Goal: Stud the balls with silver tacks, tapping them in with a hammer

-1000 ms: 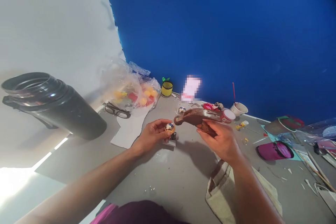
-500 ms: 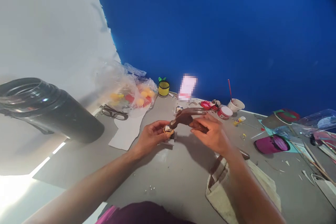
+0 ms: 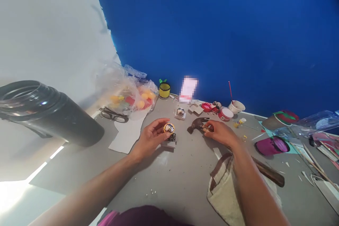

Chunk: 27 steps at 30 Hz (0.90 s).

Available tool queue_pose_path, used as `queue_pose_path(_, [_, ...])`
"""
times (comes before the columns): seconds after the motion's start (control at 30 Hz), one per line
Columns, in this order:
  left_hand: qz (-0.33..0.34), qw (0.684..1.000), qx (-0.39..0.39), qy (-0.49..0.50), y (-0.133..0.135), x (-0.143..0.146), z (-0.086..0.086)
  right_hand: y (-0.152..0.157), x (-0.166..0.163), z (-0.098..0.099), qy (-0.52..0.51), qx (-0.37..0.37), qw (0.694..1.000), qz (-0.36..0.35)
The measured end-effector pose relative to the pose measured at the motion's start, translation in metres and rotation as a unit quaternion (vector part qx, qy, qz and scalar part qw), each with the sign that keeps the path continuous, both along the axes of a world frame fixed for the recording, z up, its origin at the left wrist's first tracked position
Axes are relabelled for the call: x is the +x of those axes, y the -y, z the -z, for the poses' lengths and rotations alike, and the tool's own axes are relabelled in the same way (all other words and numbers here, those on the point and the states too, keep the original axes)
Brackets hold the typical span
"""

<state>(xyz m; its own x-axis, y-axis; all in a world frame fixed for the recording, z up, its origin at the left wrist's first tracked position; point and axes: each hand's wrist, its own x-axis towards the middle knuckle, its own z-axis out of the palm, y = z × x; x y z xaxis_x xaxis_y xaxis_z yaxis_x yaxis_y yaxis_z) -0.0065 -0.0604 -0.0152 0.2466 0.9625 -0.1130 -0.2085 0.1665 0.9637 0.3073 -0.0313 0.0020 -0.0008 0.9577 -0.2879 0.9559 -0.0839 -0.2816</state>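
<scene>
My left hand (image 3: pixel 150 137) pinches a small silver dome with a golden-yellow rim (image 3: pixel 168 128) between thumb and fingers. The dome sits just above a small block with a dark speckled side (image 3: pixel 172 137) and a pale edge; whether they are joined I cannot tell. To the right, my right hand (image 3: pixel 221 131) grips a claw hammer (image 3: pixel 196 125) close behind its head. The head is low, at the tabletop, and the wooden handle passes under my forearm. Beyond my left hand, a similar silver dome (image 3: pixel 180 112) rests on a small white square.
Close by stand a small open box (image 3: pixel 196 109), a red-and-white pot (image 3: pixel 226 113) and a white cup (image 3: pixel 236 106). A cloth pouch (image 3: pixel 225 187) lies under my right forearm. A large dark flask (image 3: pixel 69 116), glasses (image 3: pixel 113 114) and a plastic bag (image 3: pixel 143 95) occupy the left.
My right hand has brought the hammer away from the silver dome, rightward and down to the tabletop. My left hand stays nearly in place, the dome now showing more fully.
</scene>
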Motion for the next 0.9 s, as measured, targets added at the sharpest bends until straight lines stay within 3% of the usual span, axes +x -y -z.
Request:
queue_pose_path(0.17, [-0.01,1.0,0.0,-0.007,0.0,0.002,-0.003,0.01,-0.023,-0.008,0.102,0.049,0.993,-0.042])
queue_pose_path(0.3, [-0.004,1.0,0.001,0.024,-0.002,0.001,0.0,0.021,-0.058,-0.012,0.055,0.144,0.986,-0.069])
queue_pose_path(0.43, [-0.004,0.999,0.002,0.037,-0.004,0.0,0.003,0.029,-0.106,-0.01,0.0,0.148,0.971,-0.19])
queue_pose_path(0.53, [-0.019,0.999,0.015,0.022,-0.004,0.0,0.002,0.027,-0.128,-0.008,0.011,0.12,0.964,-0.239])
queue_pose_path(0.9, [-0.022,1.0,0.011,0.002,-0.002,-0.001,0.0,0.02,-0.13,0.015,0.027,0.101,0.962,-0.252])
